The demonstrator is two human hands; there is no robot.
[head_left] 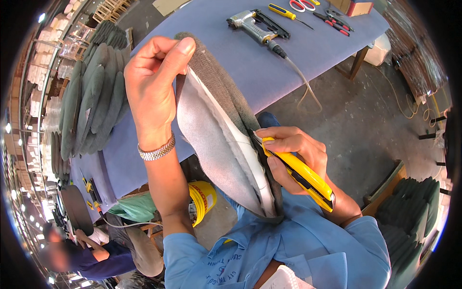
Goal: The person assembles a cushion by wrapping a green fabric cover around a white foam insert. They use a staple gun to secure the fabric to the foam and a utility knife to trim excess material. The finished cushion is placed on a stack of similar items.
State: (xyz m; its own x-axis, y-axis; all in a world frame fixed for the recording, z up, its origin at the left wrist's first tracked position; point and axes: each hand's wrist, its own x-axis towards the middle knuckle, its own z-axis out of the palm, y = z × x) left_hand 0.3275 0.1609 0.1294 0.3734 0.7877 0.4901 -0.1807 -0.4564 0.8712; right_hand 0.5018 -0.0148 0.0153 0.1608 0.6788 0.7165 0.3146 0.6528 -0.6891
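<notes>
A grey upholstered seat pad [207, 125] stands on edge in front of my chest, its pale underside facing left and its dark fabric edge folded along the right. At its upper corner, my left hand [156, 86] pinches the fabric between thumb and fingers. A yellow utility knife [308, 176] is gripped in my right hand [303, 149], its tip end against the pad's right fabric edge. How far the blade reaches into the fabric is hard to make out.
On the blue-covered table [211, 48] lie a staple gun [260, 29] with an air hose, a screwdriver [282, 12], scissors [302, 5] and pliers [332, 23]. Stacked grey pads [94, 101] stand left, more pads [409, 216] right. A yellow bucket [204, 200] and a co-worker [103, 257] are lower left.
</notes>
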